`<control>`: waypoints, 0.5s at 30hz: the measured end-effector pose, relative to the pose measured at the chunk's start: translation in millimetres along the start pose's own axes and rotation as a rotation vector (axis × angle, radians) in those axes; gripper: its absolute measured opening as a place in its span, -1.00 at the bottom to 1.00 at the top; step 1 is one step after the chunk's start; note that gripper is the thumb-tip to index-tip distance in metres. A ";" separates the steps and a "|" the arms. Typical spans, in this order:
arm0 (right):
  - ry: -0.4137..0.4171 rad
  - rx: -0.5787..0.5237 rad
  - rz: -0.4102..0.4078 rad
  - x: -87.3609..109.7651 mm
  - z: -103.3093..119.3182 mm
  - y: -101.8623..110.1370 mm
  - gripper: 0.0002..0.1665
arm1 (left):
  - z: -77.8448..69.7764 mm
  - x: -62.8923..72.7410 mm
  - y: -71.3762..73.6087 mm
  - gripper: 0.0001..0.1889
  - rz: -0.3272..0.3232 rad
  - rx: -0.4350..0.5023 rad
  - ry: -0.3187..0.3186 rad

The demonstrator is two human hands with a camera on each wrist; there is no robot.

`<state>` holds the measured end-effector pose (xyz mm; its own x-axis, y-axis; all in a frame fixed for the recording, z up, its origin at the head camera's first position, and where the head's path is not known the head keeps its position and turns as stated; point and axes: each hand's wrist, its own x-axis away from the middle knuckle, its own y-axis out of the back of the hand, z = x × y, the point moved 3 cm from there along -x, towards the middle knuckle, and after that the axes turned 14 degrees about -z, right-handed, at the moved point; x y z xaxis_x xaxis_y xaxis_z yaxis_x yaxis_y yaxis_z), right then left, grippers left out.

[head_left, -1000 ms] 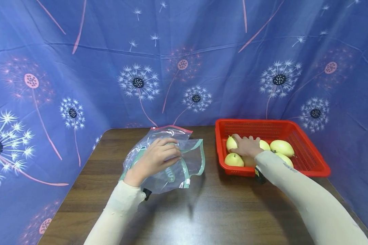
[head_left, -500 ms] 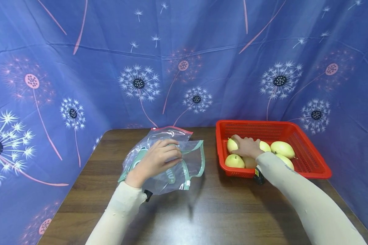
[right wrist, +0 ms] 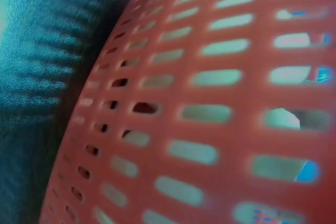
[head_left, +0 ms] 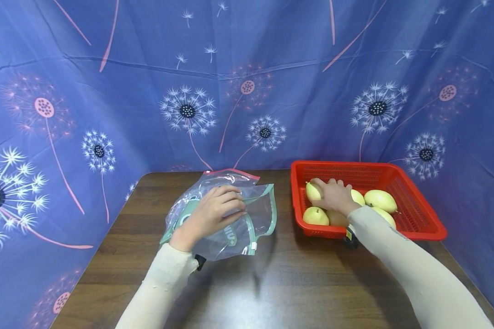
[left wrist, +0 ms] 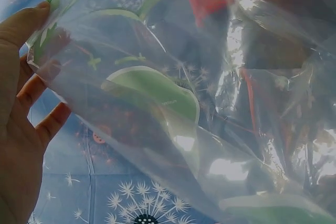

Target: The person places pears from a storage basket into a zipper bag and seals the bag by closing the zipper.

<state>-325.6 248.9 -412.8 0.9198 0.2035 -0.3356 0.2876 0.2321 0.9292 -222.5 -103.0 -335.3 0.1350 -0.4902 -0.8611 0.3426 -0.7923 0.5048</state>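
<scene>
My left hand (head_left: 216, 212) pinches the edge of a clear zip bag (left wrist: 152, 140) with green trim and green print, thumb on one side and fingers on the other. The bag's mouth (head_left: 270, 212) gapes toward the right in the head view. My right hand (head_left: 336, 196) reaches into a red plastic basket (head_left: 430, 230) and grips a yellow-green pear (head_left: 313, 191) at its left end. Other pears (head_left: 316, 216) lie around and under that hand. In the right wrist view the slotted basket wall (right wrist: 173, 82) hides the hand, with pale fruit showing through its slots.
Behind the green-trimmed bag lies another clear bag with a red zip edge (head_left: 238, 172). Several more pears (head_left: 380, 201) rest in the basket's middle. The brown wooden table (head_left: 280, 283) backs onto a blue dandelion-print curtain (head_left: 304, 68).
The pear in my right hand has risen slightly within the basket. The bag's upper right corner has lifted a little, while my left hand stays nearly still.
</scene>
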 end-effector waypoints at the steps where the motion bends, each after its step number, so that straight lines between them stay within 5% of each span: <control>1: 0.006 -0.003 -0.013 0.9 1.1 3.0 -0.15 | 0.0 -0.1 -0.2 -0.83 -0.004 0.001 0.002; 15: 0.110 -0.108 -0.168 10.1 37.2 61.2 -0.18 | -0.2 -5.1 1.6 -0.84 -0.047 -0.018 0.026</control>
<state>-288.7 229.8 -353.6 0.8251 0.2546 -0.5044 0.3984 0.3709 0.8389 -222.5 -101.6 -330.2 0.1422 -0.4431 -0.8851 0.3659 -0.8074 0.4629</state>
